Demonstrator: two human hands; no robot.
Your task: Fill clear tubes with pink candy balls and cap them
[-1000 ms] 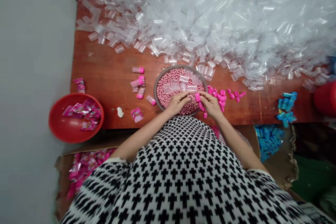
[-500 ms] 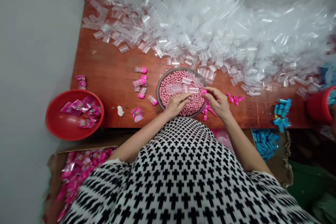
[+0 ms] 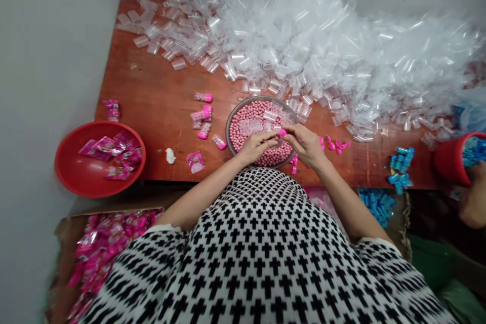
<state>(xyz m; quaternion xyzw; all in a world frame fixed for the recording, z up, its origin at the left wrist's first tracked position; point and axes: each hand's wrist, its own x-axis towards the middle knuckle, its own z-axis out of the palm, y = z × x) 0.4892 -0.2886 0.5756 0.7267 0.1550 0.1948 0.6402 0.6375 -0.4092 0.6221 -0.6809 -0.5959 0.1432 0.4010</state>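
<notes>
Over a grey-rimmed bowl [image 3: 229,134] of pink candy balls [image 3: 248,111], my two hands almost meet. My left hand [image 3: 256,148] is closed round a small clear plastic tube, mostly hidden by the fingers. Between thumb and fingers of my right hand [image 3: 308,146] is a bright pink cap [image 3: 282,132], at the end of the tube; I cannot tell whether it is seated. Loose clear tubes [image 3: 270,115] lie on the balls. Left of the bowl are several filled tubes with pink caps [image 3: 204,130]. Pink plastic pieces [image 3: 339,146] lie to the right.
A large heap of clear tubes [image 3: 304,35] covers the back of the table [image 3: 159,91]. At left stands a red bowl [image 3: 61,162] with pink packets. Blue pieces [image 3: 401,168] and a red bucket [image 3: 450,159] are at right, with another person's hand [image 3: 474,200] beside it.
My right hand has moved left with the pink cap, bringing it to the tube at my left hand. Another person's hand has come further into view at the right bucket. The view has shifted slightly.
</notes>
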